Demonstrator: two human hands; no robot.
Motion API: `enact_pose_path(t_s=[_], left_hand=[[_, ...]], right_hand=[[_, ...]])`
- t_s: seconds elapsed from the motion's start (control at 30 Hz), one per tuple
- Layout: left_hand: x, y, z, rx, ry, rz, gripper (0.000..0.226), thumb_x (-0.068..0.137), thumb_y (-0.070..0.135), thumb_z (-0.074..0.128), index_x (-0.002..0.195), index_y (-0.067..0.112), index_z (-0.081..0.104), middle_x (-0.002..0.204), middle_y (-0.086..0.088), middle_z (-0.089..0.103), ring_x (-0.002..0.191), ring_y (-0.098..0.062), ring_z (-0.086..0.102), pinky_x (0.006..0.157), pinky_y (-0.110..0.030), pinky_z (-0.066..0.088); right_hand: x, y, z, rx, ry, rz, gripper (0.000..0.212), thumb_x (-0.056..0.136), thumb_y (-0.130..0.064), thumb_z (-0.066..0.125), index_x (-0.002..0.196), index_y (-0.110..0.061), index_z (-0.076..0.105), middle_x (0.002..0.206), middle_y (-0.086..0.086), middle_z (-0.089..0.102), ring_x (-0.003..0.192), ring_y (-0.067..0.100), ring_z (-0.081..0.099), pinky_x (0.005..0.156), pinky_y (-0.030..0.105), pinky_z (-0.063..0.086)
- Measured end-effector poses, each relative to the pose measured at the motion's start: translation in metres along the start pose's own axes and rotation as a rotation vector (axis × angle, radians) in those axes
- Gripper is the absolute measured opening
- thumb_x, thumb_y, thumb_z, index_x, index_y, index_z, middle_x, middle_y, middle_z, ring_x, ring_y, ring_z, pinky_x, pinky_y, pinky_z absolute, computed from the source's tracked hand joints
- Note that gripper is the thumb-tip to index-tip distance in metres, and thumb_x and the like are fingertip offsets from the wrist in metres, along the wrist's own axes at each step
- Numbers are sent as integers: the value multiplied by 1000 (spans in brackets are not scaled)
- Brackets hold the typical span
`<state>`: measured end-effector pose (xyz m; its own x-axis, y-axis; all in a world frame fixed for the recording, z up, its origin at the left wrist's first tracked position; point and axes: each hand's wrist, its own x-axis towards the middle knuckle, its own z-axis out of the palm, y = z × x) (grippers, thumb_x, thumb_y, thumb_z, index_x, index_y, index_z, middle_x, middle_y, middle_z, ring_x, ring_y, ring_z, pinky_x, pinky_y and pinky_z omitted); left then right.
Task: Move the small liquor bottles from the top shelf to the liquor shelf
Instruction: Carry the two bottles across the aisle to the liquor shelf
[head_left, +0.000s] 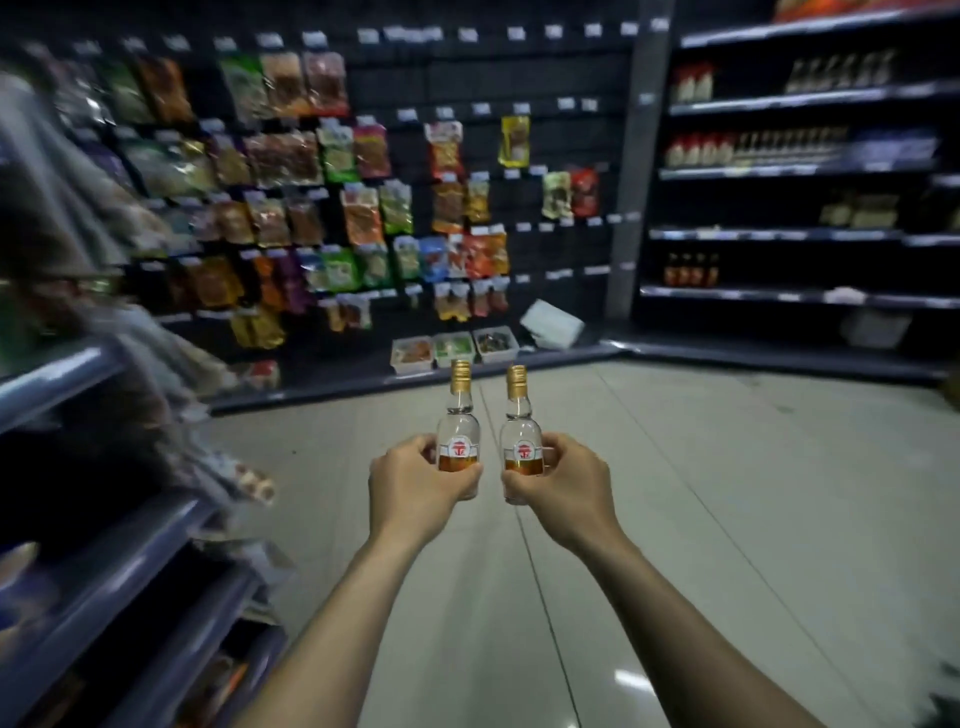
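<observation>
I hold two small clear liquor bottles upright in front of me, each with a gold screw cap and a red-and-white label. My left hand (415, 483) grips the left bottle (459, 421) around its lower body. The right bottle (519, 423) sits the same way in my right hand (563, 488). The two bottles are side by side, a small gap between them, over the tiled aisle floor. Dark shelves with rows of bottles (753, 148) stand at the far right.
A blurred shelf unit (104, 545) with packaged goods runs close along my left. Ahead, a dark pegboard wall (561, 88) carries hanging snack bags, with small trays (454, 348) and a white box (551, 323) at its base. Pale floor tiles (675, 493) stretch ahead and to the right.
</observation>
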<state>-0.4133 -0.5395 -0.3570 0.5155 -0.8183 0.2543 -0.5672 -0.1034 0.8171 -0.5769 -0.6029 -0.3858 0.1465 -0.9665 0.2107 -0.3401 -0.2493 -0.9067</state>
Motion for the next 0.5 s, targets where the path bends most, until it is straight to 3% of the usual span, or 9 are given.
enact_pose_path(t_s=[0.1,0.17,0.3,0.4,0.5], left_hand=[[26,-1,72,2,-89,-14,31,62,40,90,81,38,66,68,22,67,69,17,60,46,-4,40],[48,-2,120,-1,-139,-25,32,64,43,90,86,37,67,72,21,68,66,9,64,48,-5,42],[110,-3,221,-48,-216,-100,33,63,40,91,82,37,65,78,19,69,71,1,67,58,-15,51],[164,-1,297,-86,-249,-216,34,58,35,89,74,36,59,78,17,69,72,-1,66,61,-22,55],[216,17,366,-95,-299,-259,38,57,36,89,82,35,61,80,17,69,71,3,63,53,-16,46]], right_hand=[[35,61,-24,-38,51,90,37,71,-28,91,98,-36,67,86,-16,73,75,3,72,69,22,63],[65,96,-39,-55,84,148,41,70,-29,91,103,-33,67,85,-19,70,76,1,71,66,15,58],[145,159,-67,-80,115,236,42,71,-28,91,100,-37,61,81,-25,65,74,-5,66,53,4,46],[219,198,-88,-113,119,293,37,71,-26,91,93,-37,63,79,-24,67,70,-7,66,51,3,47],[291,225,-116,-138,137,334,32,70,-27,90,90,-35,67,79,-22,70,70,-6,68,53,3,48]])
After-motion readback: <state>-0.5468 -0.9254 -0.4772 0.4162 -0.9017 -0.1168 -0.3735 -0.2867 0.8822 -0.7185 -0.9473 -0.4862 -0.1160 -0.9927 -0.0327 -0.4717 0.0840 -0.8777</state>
